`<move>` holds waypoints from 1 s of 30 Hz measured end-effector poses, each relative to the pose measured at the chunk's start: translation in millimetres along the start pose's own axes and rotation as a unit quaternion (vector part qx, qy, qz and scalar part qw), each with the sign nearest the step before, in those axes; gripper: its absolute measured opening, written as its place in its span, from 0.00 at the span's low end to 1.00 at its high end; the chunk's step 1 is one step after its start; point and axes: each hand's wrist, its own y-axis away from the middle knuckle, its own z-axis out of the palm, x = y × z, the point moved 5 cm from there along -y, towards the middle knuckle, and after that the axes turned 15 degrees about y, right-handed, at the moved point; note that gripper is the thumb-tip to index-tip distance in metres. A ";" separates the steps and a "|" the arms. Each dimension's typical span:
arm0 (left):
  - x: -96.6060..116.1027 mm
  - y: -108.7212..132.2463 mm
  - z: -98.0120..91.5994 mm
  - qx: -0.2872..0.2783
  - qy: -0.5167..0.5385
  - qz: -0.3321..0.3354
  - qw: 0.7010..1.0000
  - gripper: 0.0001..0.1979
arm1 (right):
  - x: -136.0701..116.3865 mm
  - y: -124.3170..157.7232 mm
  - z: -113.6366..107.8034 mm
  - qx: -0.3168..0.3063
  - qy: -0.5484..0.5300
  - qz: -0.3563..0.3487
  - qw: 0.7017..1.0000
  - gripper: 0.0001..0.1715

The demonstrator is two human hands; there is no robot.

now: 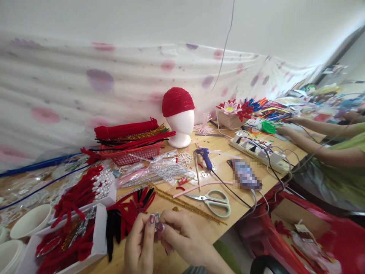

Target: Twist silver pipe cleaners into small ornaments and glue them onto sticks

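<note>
Silver piece (156, 217): between both hands' fingertips, at the near edge of the bench (266, 178); long axis too hidden to tell.
Left hand (140, 243): grip pinching it from the left.
Right hand (182, 236): grip pinching it from the right; neither hand nearer.
Scissors (203, 198): beyond the right hand, blades leftward.

left grip (140, 241) and right grip (181, 236) pinch a silver piece (156, 217) near scissors (204, 198).

One head-worn view — close, facing forward and down across the table (207, 229).
</note>
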 end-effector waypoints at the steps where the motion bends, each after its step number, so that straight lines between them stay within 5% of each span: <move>1: -1.5 0.9 -1.6 -0.005 -0.009 -0.014 1.000 0.25 | 1.1 -0.2 -1.6 -0.003 -0.013 -0.007 1.000 0.20; 4: -3.0 2.2 -7.9 -0.042 -0.048 -0.045 0.997 0.26 | 4.4 -1.7 -6.9 -0.062 -0.070 -0.012 0.996 0.19; 9: 1.5 -1.6 -4.0 -0.192 -0.033 -0.050 0.980 0.26 | 4.9 -5.8 -15.1 -0.189 -0.108 0.034 0.975 0.18; 16: -6.8 -6.3 -1.5 -0.056 0.084 -0.065 0.993 0.26 | 2.2 -7.4 -4.7 -0.073 -0.112 0.038 0.990 0.26; 22: -10.4 0.5 -0.8 -0.007 0.015 0.002 1.000 0.25 | 6.1 -3.9 4.9 0.030 -0.089 -0.012 0.995 0.27; 25: -13.8 3.4 -4.7 -0.031 -0.016 -0.029 0.999 0.23 | 8.5 -4.4 1.9 -0.021 -0.136 -0.014 0.990 0.25; 30: -5.1 0.9 -5.1 -0.140 -0.045 -0.042 0.988 0.25 | 14.4 -7.0 -5.4 -0.169 -0.158 0.077 0.970 0.15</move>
